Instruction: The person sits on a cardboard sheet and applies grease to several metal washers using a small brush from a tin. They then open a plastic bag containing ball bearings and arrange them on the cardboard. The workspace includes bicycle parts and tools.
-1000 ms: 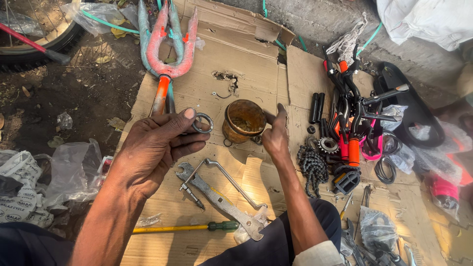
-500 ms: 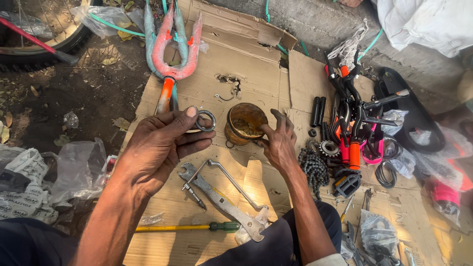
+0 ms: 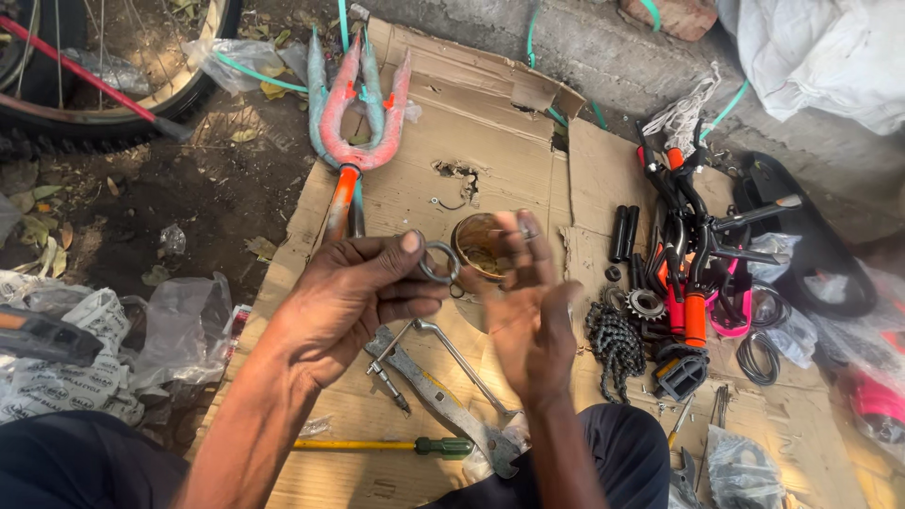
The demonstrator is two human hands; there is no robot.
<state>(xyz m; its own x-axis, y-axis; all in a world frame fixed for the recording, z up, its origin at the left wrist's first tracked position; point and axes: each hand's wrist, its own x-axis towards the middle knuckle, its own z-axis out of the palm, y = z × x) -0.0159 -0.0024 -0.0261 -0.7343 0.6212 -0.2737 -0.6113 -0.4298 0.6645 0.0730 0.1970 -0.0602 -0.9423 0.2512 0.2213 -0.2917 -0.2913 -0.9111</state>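
Note:
My left hand [image 3: 344, 297] pinches a small grey metal ring [image 3: 438, 263] between thumb and fingers, held up over the cardboard sheet [image 3: 514, 127]. My right hand [image 3: 528, 311] hovers beside it, raised with its fingers spread and blurred, holding nothing that I can see. Just behind the two hands sits a round brownish tin [image 3: 474, 247], partly hidden by my right fingers. Below my hands lie a long flat wrench [image 3: 438, 403] and a thin bent metal rod [image 3: 462, 353].
An orange and teal bicycle fork [image 3: 356, 104] lies at the top. A chain [image 3: 615, 341], a sprocket [image 3: 646, 303], a pedal [image 3: 681, 372], black grips [image 3: 624, 233] and handlebars [image 3: 693, 254] crowd the right. A yellow screwdriver [image 3: 382, 445] lies near my legs. A wheel [image 3: 104, 94] rests on dirt, upper left.
My right hand has lifted off the tin's side and come up next to my left hand. My left hand raised the ring slightly and the view moved closer.

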